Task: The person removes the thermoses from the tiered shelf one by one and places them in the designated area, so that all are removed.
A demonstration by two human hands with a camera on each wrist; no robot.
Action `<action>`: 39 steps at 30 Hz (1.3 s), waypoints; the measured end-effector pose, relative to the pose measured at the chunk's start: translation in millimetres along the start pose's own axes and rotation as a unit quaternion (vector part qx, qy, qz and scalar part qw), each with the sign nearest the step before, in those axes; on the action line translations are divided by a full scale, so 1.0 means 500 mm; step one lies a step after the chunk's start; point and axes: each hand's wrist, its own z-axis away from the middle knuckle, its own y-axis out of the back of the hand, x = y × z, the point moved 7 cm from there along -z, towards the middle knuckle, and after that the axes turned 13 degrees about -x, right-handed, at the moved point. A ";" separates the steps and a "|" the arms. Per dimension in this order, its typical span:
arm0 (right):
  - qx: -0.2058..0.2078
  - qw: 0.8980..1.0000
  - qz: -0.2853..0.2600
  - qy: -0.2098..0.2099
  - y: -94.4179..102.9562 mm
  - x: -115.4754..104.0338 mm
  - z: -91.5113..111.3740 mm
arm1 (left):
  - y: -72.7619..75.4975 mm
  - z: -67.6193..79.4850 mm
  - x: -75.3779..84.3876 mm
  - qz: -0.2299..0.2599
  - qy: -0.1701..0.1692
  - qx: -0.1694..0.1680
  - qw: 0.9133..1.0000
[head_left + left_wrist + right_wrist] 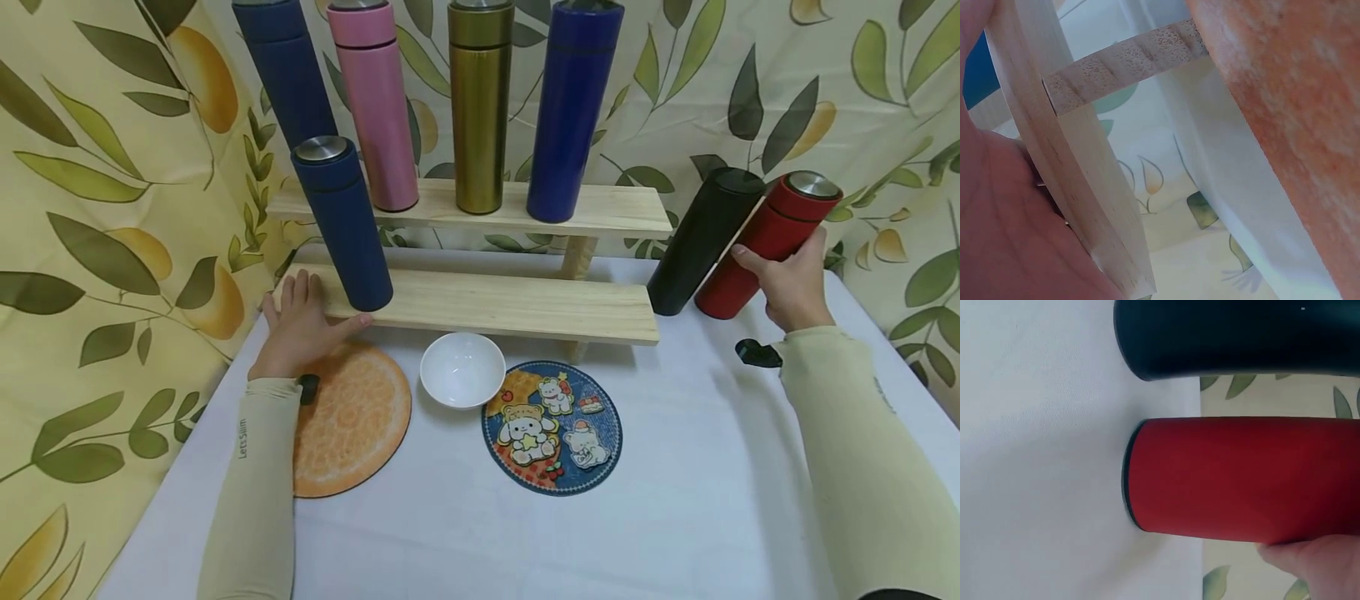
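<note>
My right hand point(797, 279) grips a red thermos flask point(768, 246), thumb across its near side and the other fingers hidden behind it. In the right wrist view the red flask's dark-edged base is right at the white cloth. A black flask point(705, 242) stands just to its left. My left hand point(303, 329) rests on the left end of the lower wooden shelf point(517, 308), fingers straight and spread on the board. Its thumb points toward the base of a dark blue flask point(343, 225) on that shelf. The left wrist view shows the palm against the board's edge.
On the upper shelf point(622, 212) stand a pink flask point(375, 108), a gold flask point(482, 117), a bright blue flask point(573, 117) and another dark blue flask point(288, 75). A white bowl point(462, 371), an orange-slice mat point(360, 425) and a cartoon mat point(551, 433) lie in front.
</note>
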 end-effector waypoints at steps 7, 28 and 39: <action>0.002 0.999 0.023 -0.036 -0.001 0.013 0.007 | 0.000 0.001 0.003 -0.001 0.000 0.000 1.000; 0.158 0.967 -0.050 0.196 -0.047 -0.176 0.110 | 0.000 0.004 0.004 -0.004 0.003 -0.007 1.000; 0.126 0.923 -0.019 0.363 -0.193 -0.298 0.189 | -0.001 0.001 -0.001 -0.004 0.001 0.003 1.000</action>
